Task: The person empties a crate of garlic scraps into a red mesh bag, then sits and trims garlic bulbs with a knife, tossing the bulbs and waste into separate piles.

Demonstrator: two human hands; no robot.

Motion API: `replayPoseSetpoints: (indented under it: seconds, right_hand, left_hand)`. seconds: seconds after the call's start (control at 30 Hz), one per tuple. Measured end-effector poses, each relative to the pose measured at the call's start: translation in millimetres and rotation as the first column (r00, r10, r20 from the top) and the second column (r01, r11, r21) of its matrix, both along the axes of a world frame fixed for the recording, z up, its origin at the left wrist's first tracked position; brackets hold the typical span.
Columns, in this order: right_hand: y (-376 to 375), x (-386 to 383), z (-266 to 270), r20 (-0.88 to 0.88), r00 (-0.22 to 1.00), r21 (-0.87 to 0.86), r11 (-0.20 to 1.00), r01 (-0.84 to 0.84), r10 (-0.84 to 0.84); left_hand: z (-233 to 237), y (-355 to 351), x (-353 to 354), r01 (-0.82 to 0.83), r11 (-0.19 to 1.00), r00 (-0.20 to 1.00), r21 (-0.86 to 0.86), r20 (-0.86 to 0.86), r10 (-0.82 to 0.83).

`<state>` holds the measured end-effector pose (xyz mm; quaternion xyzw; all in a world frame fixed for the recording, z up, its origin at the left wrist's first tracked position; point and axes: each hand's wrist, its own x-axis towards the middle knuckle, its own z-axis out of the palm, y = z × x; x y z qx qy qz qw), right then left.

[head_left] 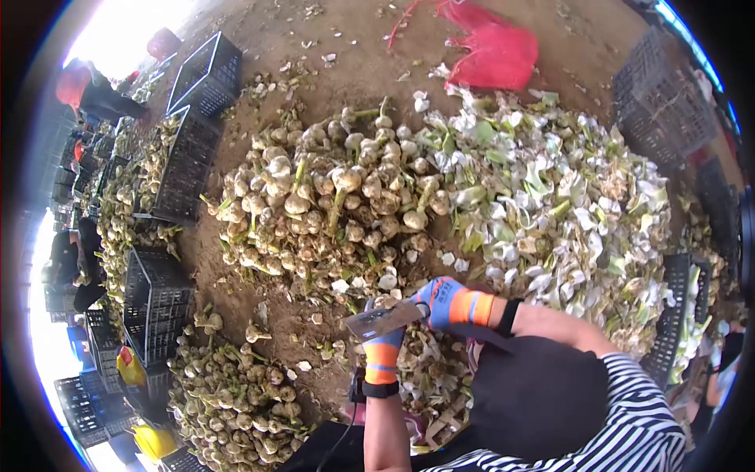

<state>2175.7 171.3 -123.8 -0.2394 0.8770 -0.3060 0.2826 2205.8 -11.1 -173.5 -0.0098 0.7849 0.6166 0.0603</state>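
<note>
My right hand (450, 304), in a blue and orange glove, is closed round the handle of a broad-bladed knife (384, 321). The blade points left and lies across the front of my left hand (384, 346), gloved the same way. Behind that blade the fingers of my left hand are largely hidden; they look closed, but what they hold cannot be made out. Just beyond both hands lies a large heap of garlic bulbs (346, 185), some with stalk stubs. A second garlic heap (236, 401) is at the lower left.
Peeled skins and cut leaves form a wide heap (550, 204) on the right. A red net bag (495, 47) lies at the top. Black crates (157, 299) stand along the left, another crate (661, 94) at upper right. A person (98, 94) bends at upper left.
</note>
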Motion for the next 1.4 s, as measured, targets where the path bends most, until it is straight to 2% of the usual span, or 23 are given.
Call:
replayPoseSetpoints:
  seconds: [0.07, 0.1, 0.13, 0.2, 0.23, 0.3, 0.4, 0.43, 0.5, 0.6, 0.73, 0.8, 0.83, 0.87, 0.97, 1.03, 1.07, 1.1, 1.13, 1.2, 1.27, 1.33, 1.4]
  right_hand:
    - [-0.3, 0.9, 2.5, 0.027, 0.999, -0.003, 1.0, 0.018, -0.018]
    - [-1.1, -0.6, 3.8, 0.027, 0.999, -0.003, 1.0, 0.021, -0.021]
    - [-3.3, -1.0, 8.8, -0.025, 1.0, 0.034, 0.999, -0.006, 0.007]
    - [-1.3, -6.3, 7.4, -0.075, 0.996, 0.071, 0.997, -0.041, 0.046]
    - [2.4, -10.0, -1.5, -0.045, 0.999, 0.091, 0.996, 0.019, -0.015]
    - [25.6, -23.0, -40.3, -0.054, 0.957, 0.107, 0.951, 0.289, -0.285]
    - [45.5, -17.6, -62.5, 0.048, 0.849, -0.093, 0.844, 0.528, -0.525]
    - [34.1, -12.5, -47.9, 0.144, 0.835, -0.141, 0.824, 0.549, -0.532]
    - [5.8, 2.9, -30.3, 0.347, 0.815, -0.4, 0.713, 0.576, -0.464]
    - [-19.6, 11.1, -25.5, 0.268, 0.918, -0.552, 0.735, 0.394, -0.291]
    - [-34.9, 15.3, -7.8, 0.153, 0.959, -0.624, 0.729, 0.282, -0.24]
    - [-31.9, 6.6, -94.3, 0.266, 0.951, -0.084, 0.979, 0.188, -0.16]
    - [-18.1, 6.8, -95.6, 0.261, 0.901, 0.024, 0.936, 0.352, -0.346]
    - [-7.4, 15.8, -135.2, 0.558, 0.71, -0.432, 0.581, 0.69, -0.429]
    - [27.6, 17.7, -125.1, 0.45, 0.592, -0.251, 0.541, 0.803, -0.669]
    - [30.3, 6.0, -133.1, 0.435, 0.586, -0.194, 0.564, 0.803, -0.684]
    - [22.5, 3.2, -122.4, 0.472, 0.575, -0.182, 0.564, 0.806, -0.669]
    - [22.3, -0.1, -111.5, 0.352, 0.695, -0.289, 0.633, 0.718, -0.627]
    - [23.9, -0.1, -81.5, 0.216, 0.787, -0.375, 0.695, 0.614, -0.578]
    - [26.5, 2.1, -32.9, 0.122, 0.783, -0.301, 0.729, 0.615, -0.61]
    - [31.2, 6.6, -18.3, 0.106, 0.75, -0.356, 0.679, 0.642, -0.653]
    - [37.9, 8.7, -11.8, 0.055, 0.763, -0.362, 0.7, 0.616, -0.644]
    - [42.2, 5.0, 8.8, 0.233, 0.744, -0.437, 0.617, 0.655, -0.626]
  left_hand:
    - [-0.9, -5.9, -1.6, 0.25, 0.693, 0.931, -0.676, -0.029, -0.364]
    - [-12.2, -6.4, 3.5, 0.18, 0.973, 0.981, -0.142, 0.096, -0.168]
    - [-24.6, -7.3, 8.9, -0.131, 0.903, 0.967, 0.408, 0.253, 0.026]
    - [-38.1, -20.2, 8.8, -0.238, 0.769, 0.953, 0.594, 0.295, 0.067]
    - [-31.2, -25.9, 8.7, -0.099, 0.98, 0.981, 0.175, 0.18, 0.067]
    - [19.8, -20.5, 2.9, -0.033, 0.975, 0.997, -0.218, 0.061, 0.047]
    - [35.0, -28.4, 2.0, -0.067, 0.991, 0.983, -0.113, -0.176, 0.046]
    - [53.4, -21.7, 3.8, -0.166, 0.981, 0.983, 0.097, 0.094, 0.157]
    - [55.2, -20.5, -0.9, -0.47, 0.749, 0.834, 0.467, 0.514, 0.202]
    - [70.2, -9.6, -1.9, -0.672, 0.284, 0.74, 0.683, 0.604, 0.297]
    - [55.3, -21.9, 3.9, -0.616, -0.095, 0.776, 0.782, 0.623, 0.097]
    - [85.4, -34.1, 12.6, -0.212, -0.236, 0.949, 0.948, 0.257, 0.18]
    - [107.7, -44.1, 17.1, -0.048, -0.367, 0.974, 0.929, 0.124, 0.187]
    - [138.8, -71.6, 18.2, -0.002, -0.62, 0.984, 0.785, 0.11, 0.137]
    - [101.4, -185.6, 25.8, -0.144, -0.051, 0.843, 0.988, 0.15, 0.517]
    - [124.6, -131.2, -38.0, -0.019, 0.408, 0.96, 0.913, -0.098, 0.262]
    - [114.3, -95.1, -76.6, -0.222, 0.752, 0.923, 0.62, -0.115, 0.367]
    - [104.5, -58.6, -115.2, -0.42, 0.89, 0.888, 0.176, -0.121, 0.443]
    - [72.3, -38.8, -155.7, -0.376, 0.915, 0.903, -0.149, -0.283, 0.325]
    - [67.6, 9.1, -212.8, -0.375, 0.673, 0.825, -0.637, -0.561, -0.073]
    - [66.6, 39.2, -242.7, -0.08, 0.567, 0.99, -0.82, -0.132, -0.051]
    - [58.4, 47.1, -258.4, 0.028, 0.368, 0.994, -0.929, -0.012, -0.106]
    - [62.2, 40.9, -260.1, 0.048, 0.403, 0.997, -0.914, 0.019, -0.077]
